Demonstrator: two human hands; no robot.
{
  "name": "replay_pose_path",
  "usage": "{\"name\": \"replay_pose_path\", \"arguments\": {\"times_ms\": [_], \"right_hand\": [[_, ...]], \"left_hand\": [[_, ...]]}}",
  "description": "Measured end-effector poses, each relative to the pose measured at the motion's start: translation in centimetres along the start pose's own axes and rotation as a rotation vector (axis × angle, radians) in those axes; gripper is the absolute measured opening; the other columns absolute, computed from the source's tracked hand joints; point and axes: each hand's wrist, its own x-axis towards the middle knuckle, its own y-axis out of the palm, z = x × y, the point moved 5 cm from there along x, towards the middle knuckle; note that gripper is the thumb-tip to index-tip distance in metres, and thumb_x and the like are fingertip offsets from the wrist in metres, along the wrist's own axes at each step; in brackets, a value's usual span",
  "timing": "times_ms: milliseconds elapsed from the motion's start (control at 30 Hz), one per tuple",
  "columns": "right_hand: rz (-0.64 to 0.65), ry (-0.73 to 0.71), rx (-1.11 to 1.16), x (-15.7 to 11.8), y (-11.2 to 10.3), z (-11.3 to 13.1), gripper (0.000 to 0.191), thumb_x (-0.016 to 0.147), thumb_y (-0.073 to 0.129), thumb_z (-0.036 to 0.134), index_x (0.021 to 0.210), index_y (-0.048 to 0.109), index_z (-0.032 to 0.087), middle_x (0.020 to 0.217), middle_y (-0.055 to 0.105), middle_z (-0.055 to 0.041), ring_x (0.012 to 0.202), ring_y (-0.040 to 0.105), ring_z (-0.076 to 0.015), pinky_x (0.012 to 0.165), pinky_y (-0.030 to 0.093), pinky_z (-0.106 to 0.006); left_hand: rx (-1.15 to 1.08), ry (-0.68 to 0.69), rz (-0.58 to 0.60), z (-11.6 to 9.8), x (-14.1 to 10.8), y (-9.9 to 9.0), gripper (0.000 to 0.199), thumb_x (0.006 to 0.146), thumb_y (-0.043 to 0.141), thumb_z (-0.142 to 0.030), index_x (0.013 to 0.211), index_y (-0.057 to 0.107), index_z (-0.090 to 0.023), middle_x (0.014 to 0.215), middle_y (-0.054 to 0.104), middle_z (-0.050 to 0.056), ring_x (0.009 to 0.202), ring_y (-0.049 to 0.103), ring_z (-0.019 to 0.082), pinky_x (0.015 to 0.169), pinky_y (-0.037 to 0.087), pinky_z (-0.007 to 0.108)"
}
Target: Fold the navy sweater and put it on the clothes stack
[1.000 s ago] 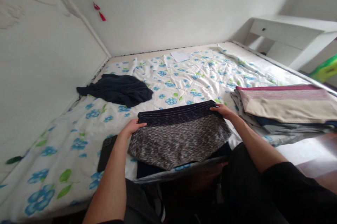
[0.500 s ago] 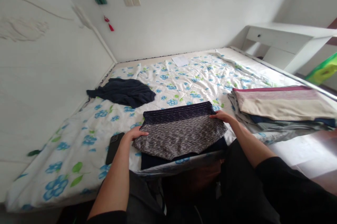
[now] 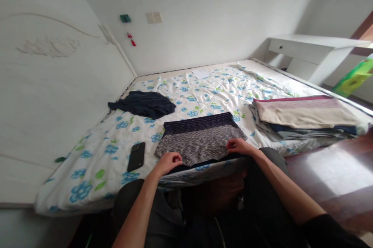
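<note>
A folded knit sweater (image 3: 201, 139), speckled grey-brown with a dark navy striped band along its far edge, lies flat at the bed's near edge. Navy fabric shows under its near side. At the sweater's lower left edge, my left hand (image 3: 168, 163) is curled closed, thumb and fingers together. My right hand (image 3: 241, 147) is also closed, its fingertips at the lower right part of the sweater. The cloth right under both hands is partly hidden. Left of the sweater lies a black phone (image 3: 136, 157).
A crumpled dark navy garment (image 3: 145, 104) lies farther back on the flowered bed sheet (image 3: 116, 151). To the right is a stack of folded clothes (image 3: 303, 113), beige and pink on top. White paper (image 3: 201, 73) rests near the wall. A white desk (image 3: 305, 50) stands beyond the bed.
Both hands have left the sweater's sides and come inward and toward me, to its near edge. Their fingers are now more curled. The camera view has shifted slightly.
</note>
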Motion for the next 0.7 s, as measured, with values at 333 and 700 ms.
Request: {"name": "replay_pose_path", "arguments": {"times_ms": [333, 700], "right_hand": [[0.103, 0.057, -0.076, -2.9, 0.9, 0.5, 0.029, 0.079, 0.085, 0.032, 0.105, 0.089, 0.020, 0.098, 0.086, -0.0066, 0.091, 0.078, -0.0258, 0.082, 0.057, -0.031], [0.099, 0.046, -0.173, -2.1, 1.8, 1.7, 0.025, 0.086, 0.072, 0.019, 0.102, 0.091, 0.019, 0.094, 0.087, -0.0060, 0.085, 0.079, -0.0220, 0.079, 0.053, -0.027]], "left_hand": [[0.014, -0.033, 0.134, 0.2, -1.6, 2.4, 0.028, 0.082, 0.081, -0.046, 0.097, 0.082, -0.022, 0.090, 0.081, 0.004, 0.086, 0.073, 0.024, 0.078, 0.046, 0.030], [0.095, -0.029, 0.157, -0.6, -0.9, 2.3, 0.016, 0.084, 0.078, -0.035, 0.092, 0.087, -0.024, 0.090, 0.084, 0.004, 0.088, 0.076, 0.024, 0.079, 0.044, 0.029]]}}
